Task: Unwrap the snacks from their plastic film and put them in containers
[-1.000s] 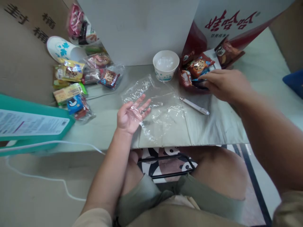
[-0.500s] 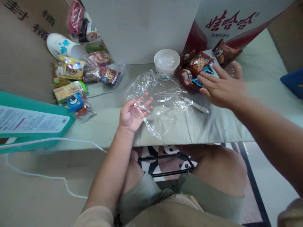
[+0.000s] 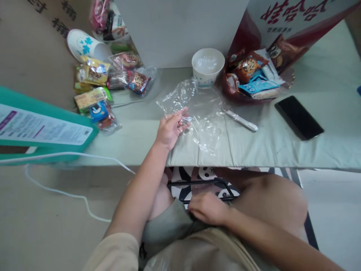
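Note:
My left hand (image 3: 172,127) is at the table's front half, thumb and curled fingers closed on the near left part of a crumpled clear plastic bag (image 3: 208,130). The bag lies spread on the cloth. Down in my lap, my right hand (image 3: 208,208) rests with fingers curled against the shorts; its fingertips are hidden. Behind the bag stands a white paper bowl (image 3: 208,69) with something clear inside. Just right of the bag, a slim white utility knife (image 3: 240,119) lies at a slant.
A dark red bowl (image 3: 234,96) of wrapped snacks stands at the right, with a black phone (image 3: 299,117) in front. More snack packs (image 3: 96,71) and a tipped paper cup (image 3: 84,44) lie left. A green container (image 3: 53,141) and white cable (image 3: 84,154) occupy the left edge.
My right hand has left the snack bowl and come down to my lap, uncovering the phone. My left hand's spread fingers have closed on the plastic bag. The view has shifted slightly.

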`<state>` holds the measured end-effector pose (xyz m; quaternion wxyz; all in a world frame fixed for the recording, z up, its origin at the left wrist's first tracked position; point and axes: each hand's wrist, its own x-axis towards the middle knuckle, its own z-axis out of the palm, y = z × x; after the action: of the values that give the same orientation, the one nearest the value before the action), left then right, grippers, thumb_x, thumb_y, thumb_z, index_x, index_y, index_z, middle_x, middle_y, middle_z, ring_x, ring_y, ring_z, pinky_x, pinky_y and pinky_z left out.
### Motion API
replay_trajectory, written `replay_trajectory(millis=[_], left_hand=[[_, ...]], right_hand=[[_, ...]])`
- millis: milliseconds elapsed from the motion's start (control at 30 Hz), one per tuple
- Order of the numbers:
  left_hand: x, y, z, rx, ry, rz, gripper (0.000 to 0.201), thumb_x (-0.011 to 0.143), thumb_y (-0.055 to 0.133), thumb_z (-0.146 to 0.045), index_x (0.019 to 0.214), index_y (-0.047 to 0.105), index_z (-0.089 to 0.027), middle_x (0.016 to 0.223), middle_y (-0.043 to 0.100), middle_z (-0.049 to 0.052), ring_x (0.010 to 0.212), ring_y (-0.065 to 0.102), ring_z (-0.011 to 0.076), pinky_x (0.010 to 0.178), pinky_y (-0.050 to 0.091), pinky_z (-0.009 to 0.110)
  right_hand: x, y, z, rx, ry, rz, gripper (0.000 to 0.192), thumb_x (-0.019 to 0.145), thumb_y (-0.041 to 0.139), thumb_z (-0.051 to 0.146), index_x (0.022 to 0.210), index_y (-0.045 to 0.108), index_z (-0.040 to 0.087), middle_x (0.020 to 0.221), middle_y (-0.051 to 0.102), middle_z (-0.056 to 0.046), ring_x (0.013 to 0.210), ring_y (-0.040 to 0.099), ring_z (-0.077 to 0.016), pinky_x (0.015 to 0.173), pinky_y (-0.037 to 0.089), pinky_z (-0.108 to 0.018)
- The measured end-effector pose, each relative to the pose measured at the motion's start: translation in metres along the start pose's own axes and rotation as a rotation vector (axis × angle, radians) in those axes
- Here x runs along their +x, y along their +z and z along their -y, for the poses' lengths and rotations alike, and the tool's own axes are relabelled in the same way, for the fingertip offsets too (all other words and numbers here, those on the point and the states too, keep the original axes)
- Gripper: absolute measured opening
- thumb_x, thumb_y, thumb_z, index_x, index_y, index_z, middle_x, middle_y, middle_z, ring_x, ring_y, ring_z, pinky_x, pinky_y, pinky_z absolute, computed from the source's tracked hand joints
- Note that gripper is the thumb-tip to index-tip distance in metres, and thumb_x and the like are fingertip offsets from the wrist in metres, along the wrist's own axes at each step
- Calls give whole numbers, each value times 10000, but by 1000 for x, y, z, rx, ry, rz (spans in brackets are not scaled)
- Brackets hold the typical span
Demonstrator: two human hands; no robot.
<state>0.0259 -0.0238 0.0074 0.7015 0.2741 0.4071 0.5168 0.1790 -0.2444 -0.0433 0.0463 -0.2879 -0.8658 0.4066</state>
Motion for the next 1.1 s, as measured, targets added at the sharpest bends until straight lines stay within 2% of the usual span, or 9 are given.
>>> replay_trajectory(millis=[100, 233, 300, 400, 500, 700, 833, 933, 1100], left_hand=[[3, 3, 13, 35, 0, 0, 166, 664, 858, -262, 741, 752, -161, 1141, 775, 99, 1040, 696, 210, 797, 586, 297], [3, 4, 26, 27, 104, -13, 120, 707, 814, -203, 667, 705, -170, 1120, 776, 69, 1027, 701, 181, 831, 569, 281], [2, 4, 29, 32, 148, -17, 167, 735, 799, -178, 624, 674, -170, 1102, 778, 55, 954, 705, 148, 840, 567, 273], [1, 4, 30, 31, 182, -21, 176, 762, 789, -149, 625, 681, -174, 1065, 780, 49, 866, 698, 117, 824, 573, 252], [1, 4, 30, 19, 180, -62, 127, 794, 791, -174, 697, 711, -196, 1011, 785, 46, 930, 718, 146, 829, 587, 246], [4, 1, 28, -7, 153, -85, 150, 837, 756, -196, 708, 681, -202, 994, 787, 46, 1059, 734, 192, 882, 599, 275], [6, -4, 27, -31, 129, -34, 132, 841, 742, -186, 717, 698, -197, 965, 778, 44, 957, 738, 169, 858, 598, 264], [6, -4, 27, -14, 123, -32, 107, 820, 764, -187, 730, 707, -196, 934, 769, 43, 924, 736, 161, 836, 589, 255], [6, -1, 31, 22, 149, -45, 120, 808, 784, -178, 726, 698, -188, 922, 752, 38, 922, 734, 158, 860, 565, 285]], right_hand=[[-7, 57, 15, 13, -125, 383, 160, 991, 601, 319, 984, 745, 250, 1023, 789, -26, 970, 702, -199, 780, 510, -284], [-21, 91, 29, -18, -21, 448, 163, 983, 607, 297, 1026, 749, 231, 987, 795, -37, 837, 728, -216, 623, 478, -301], [-26, 98, 33, -11, 5, 439, 153, 965, 640, 303, 1052, 738, 224, 1013, 793, -41, 886, 738, -218, 698, 507, -299], [-29, 105, 39, 13, 58, 382, 382, 921, 723, 369, 1253, 665, 188, 1230, 748, -105, 1129, 703, -264, 898, 523, -333], [-33, 112, 44, 38, 121, 387, 409, 954, 672, 310, 1316, 618, 126, 1204, 749, -162, 1041, 728, -293, 804, 529, -355], [-36, 107, 41, 137, 25, 416, 213, 991, 632, 332, 1092, 716, 164, 1138, 770, -101, 954, 710, -187, 729, 469, -255], [-15, 96, 33, 168, 17, 402, 304, 1061, 495, 321, 966, 731, 155, 885, 756, -6, 756, 625, -82, 658, 415, -182], [6, 91, 20, 121, 18, 435, 445, 1063, 465, 387, 824, 764, 161, 668, 695, 10, 601, 553, -90, 579, 375, -208], [30, 95, -15, -41, 29, 422, 449, 993, 533, 416, 743, 792, 148, 693, 747, -100, 656, 657, -185, 625, 430, -290]])
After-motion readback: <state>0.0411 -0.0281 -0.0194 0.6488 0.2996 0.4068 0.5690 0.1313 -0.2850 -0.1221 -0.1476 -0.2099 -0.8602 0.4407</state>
